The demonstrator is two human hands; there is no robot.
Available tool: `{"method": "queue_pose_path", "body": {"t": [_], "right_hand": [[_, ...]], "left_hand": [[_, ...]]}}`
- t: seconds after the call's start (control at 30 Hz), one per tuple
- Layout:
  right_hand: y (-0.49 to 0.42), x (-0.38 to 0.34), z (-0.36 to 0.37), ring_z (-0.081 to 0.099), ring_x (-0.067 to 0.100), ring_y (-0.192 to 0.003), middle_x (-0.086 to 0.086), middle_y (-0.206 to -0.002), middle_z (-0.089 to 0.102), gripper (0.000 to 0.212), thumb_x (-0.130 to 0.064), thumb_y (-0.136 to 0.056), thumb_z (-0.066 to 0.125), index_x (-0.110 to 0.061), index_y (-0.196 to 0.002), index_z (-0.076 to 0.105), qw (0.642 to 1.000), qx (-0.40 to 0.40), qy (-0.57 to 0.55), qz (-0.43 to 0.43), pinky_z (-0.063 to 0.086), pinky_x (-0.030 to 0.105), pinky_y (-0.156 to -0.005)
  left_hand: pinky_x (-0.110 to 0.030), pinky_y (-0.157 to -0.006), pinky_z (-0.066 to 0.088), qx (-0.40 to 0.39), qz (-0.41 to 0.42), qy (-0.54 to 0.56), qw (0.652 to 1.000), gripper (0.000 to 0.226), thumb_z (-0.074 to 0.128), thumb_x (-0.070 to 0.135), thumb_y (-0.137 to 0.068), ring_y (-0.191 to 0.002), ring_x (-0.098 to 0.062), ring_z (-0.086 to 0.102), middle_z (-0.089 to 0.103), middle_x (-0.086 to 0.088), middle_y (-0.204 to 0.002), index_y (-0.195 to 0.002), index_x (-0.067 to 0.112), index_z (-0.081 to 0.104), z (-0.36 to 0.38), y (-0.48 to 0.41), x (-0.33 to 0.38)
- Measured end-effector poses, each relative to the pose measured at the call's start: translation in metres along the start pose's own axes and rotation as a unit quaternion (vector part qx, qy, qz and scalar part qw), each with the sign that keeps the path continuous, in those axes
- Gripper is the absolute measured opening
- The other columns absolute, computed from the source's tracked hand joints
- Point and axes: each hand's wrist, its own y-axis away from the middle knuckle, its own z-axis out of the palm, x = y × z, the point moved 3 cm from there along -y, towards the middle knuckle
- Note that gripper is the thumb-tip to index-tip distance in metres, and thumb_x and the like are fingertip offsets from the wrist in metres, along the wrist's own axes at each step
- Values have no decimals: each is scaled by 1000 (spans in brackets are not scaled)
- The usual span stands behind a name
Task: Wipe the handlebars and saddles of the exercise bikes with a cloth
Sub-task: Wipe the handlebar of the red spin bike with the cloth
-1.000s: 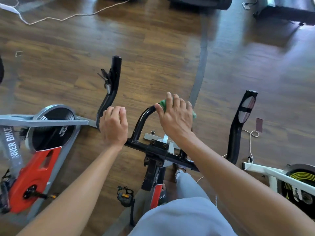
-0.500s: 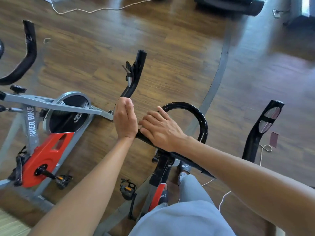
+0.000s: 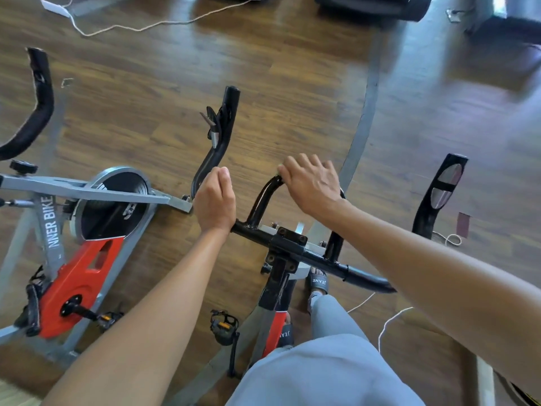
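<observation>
Two hands [image 3: 215, 200]; perhaps three bikes [image 3: 87, 259]

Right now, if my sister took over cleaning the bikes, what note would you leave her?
Left hand: grips the left end of the handlebar, steadying it.
Right hand: curled over the centre loop; the cloth isn't visible, probably under the palm.
Done: can't tell how much is wiped.
Left: finish this handlebar, the right horn, the saddle (out of view), then the red-and-grey bike on the left.
</observation>
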Motion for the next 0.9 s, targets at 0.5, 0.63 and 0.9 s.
{"method": "queue_pose_path", "body": {"t": [0.5, 0.63, 0.9], "right_hand": [[83, 27, -28, 60, 28, -106, 7, -126, 58, 39, -18, -100, 55, -21, -138, 47, 933, 109, -241, 244, 49, 40, -77], [92, -3, -44, 56, 21, -117, -2, -136, 57, 48, -7, -94, 58, -25, -137, 53, 955, -14, -292, 55, 52, 48, -93], [101, -61, 7, -13, 20, -154, -7, -168, -9, 67, -61, -102, 19, -33, -160, 0, 977, -161, -12, -138, -3, 47, -125]], "left_hand": [[-21, -53, 31, -16, -4, -25, 1000, 50, 26, 42, -103, -60, -9, 54, 61, 1, -67, -70, 15, 54, 2, -1, 1], [-21, -52, 33, -22, 9, -11, 1000, 50, 25, 45, -102, -59, -11, 56, 60, 2, -64, -70, 20, 53, 3, 0, 2], [-11, -56, 33, -12, 0, 56, 998, 46, 34, 32, -106, -58, -13, 53, 57, -2, -62, -66, 14, 51, -3, 1, 4]]}}
